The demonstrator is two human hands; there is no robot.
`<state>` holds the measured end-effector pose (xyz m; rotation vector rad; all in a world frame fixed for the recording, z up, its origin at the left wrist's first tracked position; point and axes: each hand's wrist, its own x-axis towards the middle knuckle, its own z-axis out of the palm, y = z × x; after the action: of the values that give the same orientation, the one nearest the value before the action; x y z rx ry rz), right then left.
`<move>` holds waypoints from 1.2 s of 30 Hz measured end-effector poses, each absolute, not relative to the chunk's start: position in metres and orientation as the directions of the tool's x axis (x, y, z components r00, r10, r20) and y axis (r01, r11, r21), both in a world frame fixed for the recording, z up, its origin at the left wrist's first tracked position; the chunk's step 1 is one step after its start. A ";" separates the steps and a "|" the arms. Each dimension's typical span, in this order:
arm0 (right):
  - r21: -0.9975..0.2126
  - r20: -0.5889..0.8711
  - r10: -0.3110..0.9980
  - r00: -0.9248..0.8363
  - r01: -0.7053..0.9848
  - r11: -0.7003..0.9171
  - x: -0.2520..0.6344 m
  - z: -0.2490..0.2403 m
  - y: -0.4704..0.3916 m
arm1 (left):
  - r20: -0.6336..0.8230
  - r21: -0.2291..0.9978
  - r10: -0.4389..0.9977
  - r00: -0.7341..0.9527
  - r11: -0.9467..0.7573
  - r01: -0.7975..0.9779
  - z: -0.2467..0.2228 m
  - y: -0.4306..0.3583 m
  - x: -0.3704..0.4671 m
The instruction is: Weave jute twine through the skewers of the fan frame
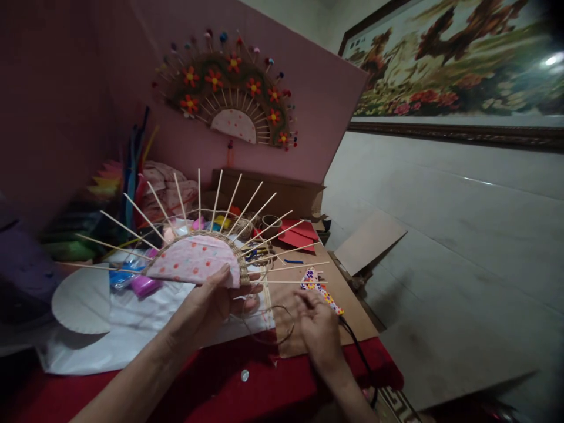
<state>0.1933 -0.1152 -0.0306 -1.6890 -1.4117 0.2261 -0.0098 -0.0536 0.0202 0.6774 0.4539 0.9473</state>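
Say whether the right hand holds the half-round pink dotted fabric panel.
No, the left hand grips the panel, with the right hand apart.

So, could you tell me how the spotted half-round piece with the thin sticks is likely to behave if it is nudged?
The half-round piece seems fairly stiff: it stays flat though the left hand grips only one end. It's probably light, being slim and cloth-faced. The long, thin sticks could bend or snap if knocked.

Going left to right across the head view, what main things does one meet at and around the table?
White rounded card, magenta packet, left hand, right hand, leaning board.
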 end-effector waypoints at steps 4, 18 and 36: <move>-0.339 0.408 0.828 0.385 0.906 -0.254 0.245 -0.029 -0.109 | -0.056 0.724 0.860 0.508 0.385 -0.572 0.022 -0.054 -0.010; -0.480 0.254 0.852 0.458 0.824 -0.300 0.275 -0.026 -0.085 | -0.045 0.773 0.873 0.485 0.338 -0.537 0.021 -0.055 -0.008; -0.981 -0.052 0.988 0.144 0.176 -0.077 0.172 0.031 -0.177 | -0.007 0.824 0.880 0.476 0.274 -0.496 0.009 -0.052 -0.006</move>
<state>0.1722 -0.1766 0.0311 -1.4531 -1.2028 1.0597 -0.0060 -0.0519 0.0094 0.8669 0.5245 0.9833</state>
